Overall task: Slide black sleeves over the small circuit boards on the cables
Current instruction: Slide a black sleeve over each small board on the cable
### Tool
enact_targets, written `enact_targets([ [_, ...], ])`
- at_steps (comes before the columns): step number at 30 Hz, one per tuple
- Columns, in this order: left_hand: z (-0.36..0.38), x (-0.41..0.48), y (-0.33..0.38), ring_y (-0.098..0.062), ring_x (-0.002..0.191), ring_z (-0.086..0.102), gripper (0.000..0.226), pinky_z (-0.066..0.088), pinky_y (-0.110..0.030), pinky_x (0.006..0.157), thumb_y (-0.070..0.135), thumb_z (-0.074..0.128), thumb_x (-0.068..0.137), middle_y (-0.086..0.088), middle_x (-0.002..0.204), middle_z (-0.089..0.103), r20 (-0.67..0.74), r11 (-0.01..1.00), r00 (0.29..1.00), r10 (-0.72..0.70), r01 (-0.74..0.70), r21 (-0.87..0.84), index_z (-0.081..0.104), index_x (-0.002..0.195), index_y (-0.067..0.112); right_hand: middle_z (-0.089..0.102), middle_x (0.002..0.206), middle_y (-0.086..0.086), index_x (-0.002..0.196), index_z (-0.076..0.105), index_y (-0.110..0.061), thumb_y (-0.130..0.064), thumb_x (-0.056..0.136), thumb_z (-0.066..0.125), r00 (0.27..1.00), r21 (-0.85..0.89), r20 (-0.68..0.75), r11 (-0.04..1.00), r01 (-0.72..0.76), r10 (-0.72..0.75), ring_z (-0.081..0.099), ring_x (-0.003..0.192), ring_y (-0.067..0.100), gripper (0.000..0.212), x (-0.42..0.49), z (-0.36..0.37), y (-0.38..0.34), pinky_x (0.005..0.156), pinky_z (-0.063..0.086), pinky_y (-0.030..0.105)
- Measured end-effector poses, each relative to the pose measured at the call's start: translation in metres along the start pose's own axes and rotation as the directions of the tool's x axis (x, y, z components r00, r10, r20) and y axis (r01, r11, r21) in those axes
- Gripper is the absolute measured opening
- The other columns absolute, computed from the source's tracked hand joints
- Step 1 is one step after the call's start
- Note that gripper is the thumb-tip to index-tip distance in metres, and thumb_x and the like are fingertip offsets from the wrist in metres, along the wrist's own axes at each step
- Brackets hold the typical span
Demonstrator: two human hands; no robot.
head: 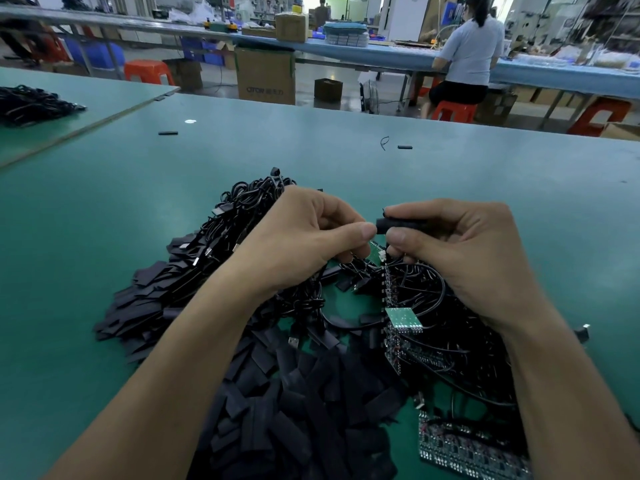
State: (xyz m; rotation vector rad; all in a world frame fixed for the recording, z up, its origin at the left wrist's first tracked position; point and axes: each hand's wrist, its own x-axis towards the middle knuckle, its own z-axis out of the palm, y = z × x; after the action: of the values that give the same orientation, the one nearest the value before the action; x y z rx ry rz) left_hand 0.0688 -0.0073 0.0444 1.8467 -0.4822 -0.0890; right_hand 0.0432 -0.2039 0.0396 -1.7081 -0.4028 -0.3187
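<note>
Two hands are held close together above the work. A black sleeve [394,226] is pinched between the thumb and curled fingers of the right hand [467,251], its open end turned toward the left hand [304,237]. The left thumb is pressed against the curled forefinger right at that opening; whatever is gripped there is hidden, so it cannot be told.

Trouble is most likely at the sleeve's mouth. If it is squeezed flat, a board corner could be caught on the rim and the wire joints strained.

Tangled cables [242,209] lie beneath, with a bare circuit board [403,318] among them. A snagged loop could drag neighbours along. Loose sleeves [294,393] are heaped on the green table [104,237] and could be scattered by the forearms.
</note>
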Motion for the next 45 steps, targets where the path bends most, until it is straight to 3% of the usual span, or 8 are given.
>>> enact_targets([
  [7,0.006,0.000,0.001,-0.010,0.069,0.070,0.009,0.059,-0.047,0.078,0.017,0.069,0.093,0.002,0.077,0.077,-0.029,1.000,1.000,0.003,-0.003,0.006,0.075,0.089,0.011,0.077,0.078,-0.001,0.113,0.070,-0.022,-0.011,0.081,0.082,0.969,-0.033,-0.245,0.999,0.020,-0.028,0.074,0.069,0.015,0.037,0.003,0.006,0.008,0.066,0.056,0.020],
  [20,0.010,0.000,0.001,-0.018,0.070,0.073,0.010,0.061,-0.036,0.076,0.013,0.070,0.093,0.003,0.074,0.077,-0.134,0.996,0.987,0.090,-0.087,0.031,0.075,0.085,0.014,0.077,0.080,-0.007,0.128,0.062,-0.029,-0.015,0.093,0.068,0.965,-0.037,-0.251,0.997,0.069,-0.077,0.075,0.072,0.017,0.038,0.000,0.020,0.009,0.069,0.059,0.025],
  [30,0.007,0.001,-0.005,-0.021,0.082,0.073,0.013,0.058,-0.033,0.083,0.028,0.078,0.085,-0.004,0.085,0.077,0.052,1.000,0.999,0.007,-0.008,0.021,0.074,0.092,0.017,0.076,0.076,0.000,0.104,0.067,-0.031,-0.011,0.094,0.067,0.959,0.005,-0.285,1.000,-0.008,0.009,0.073,0.068,0.018,0.023,-0.001,0.018,0.004,0.059,0.054,0.020],
  [33,0.004,0.002,-0.012,-0.007,0.083,0.070,0.032,0.056,-0.020,0.077,0.037,0.089,0.071,0.009,0.090,0.074,0.188,0.980,0.976,-0.112,0.076,0.185,0.072,0.096,0.027,0.076,0.078,0.002,0.101,0.063,-0.021,-0.009,0.094,0.065,0.927,0.038,-0.371,0.998,-0.051,0.061,0.073,0.067,0.019,0.014,0.001,0.012,0.003,0.058,0.054,0.022],
  [35,0.005,0.003,-0.018,0.000,0.086,0.068,0.034,0.056,-0.020,0.081,0.036,0.089,0.072,0.016,0.091,0.072,0.214,0.930,0.958,-0.192,0.107,0.352,0.070,0.100,0.031,0.076,0.076,0.002,0.099,0.060,-0.017,-0.006,0.094,0.063,0.901,0.073,-0.424,0.995,-0.069,0.093,0.072,0.066,0.017,0.013,0.002,0.008,0.003,0.056,0.053,0.022],
  [40,0.010,0.007,-0.025,-0.006,0.083,0.068,0.004,0.055,-0.025,0.082,0.025,0.072,0.091,0.008,0.086,0.074,0.144,0.867,0.980,-0.138,0.049,0.495,0.076,0.091,0.024,0.076,0.075,0.003,0.100,0.059,-0.015,-0.005,0.095,0.061,0.878,0.104,-0.452,0.987,-0.123,0.157,0.072,0.065,0.017,0.012,0.002,0.000,-0.001,0.056,0.053,0.023],
  [42,0.010,0.009,-0.026,-0.006,0.080,0.067,0.008,0.055,-0.025,0.076,0.028,0.069,0.094,0.008,0.085,0.073,0.060,0.860,0.994,-0.093,0.049,0.508,0.075,0.093,0.023,0.077,0.079,-0.001,0.122,0.058,-0.014,-0.014,0.097,0.063,0.899,0.001,-0.399,0.980,-0.198,0.182,0.074,0.069,0.016,0.026,0.001,-0.003,-0.002,0.061,0.056,0.024],
  [45,0.007,0.012,-0.025,0.000,0.060,0.059,0.011,0.048,-0.016,0.055,0.026,0.063,0.098,0.009,0.076,0.069,-0.169,0.884,0.985,0.043,0.041,0.465,0.072,0.093,0.022,0.077,0.085,-0.011,0.155,0.031,-0.020,-0.037,0.094,0.066,0.932,-0.239,-0.227,0.911,-0.335,0.283,0.074,0.077,0.008,0.072,-0.002,-0.011,-0.004,0.078,0.057,0.035],
])
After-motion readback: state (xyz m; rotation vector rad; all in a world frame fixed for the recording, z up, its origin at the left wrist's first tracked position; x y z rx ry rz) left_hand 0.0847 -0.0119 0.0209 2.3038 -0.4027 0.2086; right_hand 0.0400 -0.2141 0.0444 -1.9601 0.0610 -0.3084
